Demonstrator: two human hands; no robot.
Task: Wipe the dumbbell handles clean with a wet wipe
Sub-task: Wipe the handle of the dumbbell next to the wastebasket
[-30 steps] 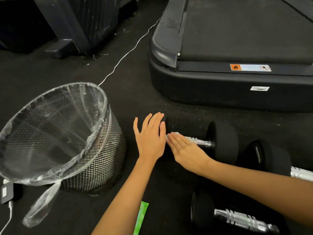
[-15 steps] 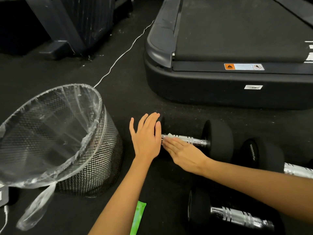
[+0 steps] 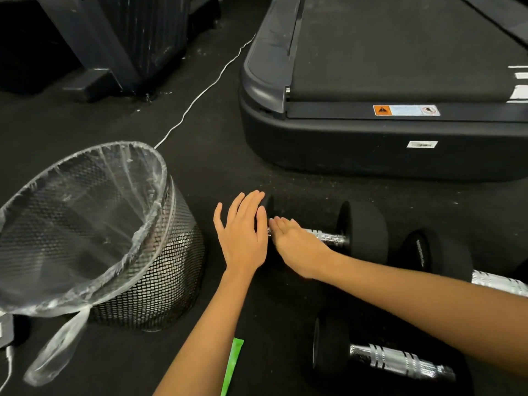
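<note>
Filling the upper right of frame, treadmill (image 3: 371,81) edges in behind; mesh bin (image 3: 114,252) at left. Dumbbell (image 3: 363,230) lies centre frame, handle (image 3: 328,237) under right hand (image 3: 297,247), fingers together, flat; wipe presumably beneath, not visible. Left hand (image 3: 243,238), fingers slightly apart, braces the left end. Best: steady the end, rub lengthwise w/ pressure. Floor room toward the bottom centre is clear-ish.
</note>
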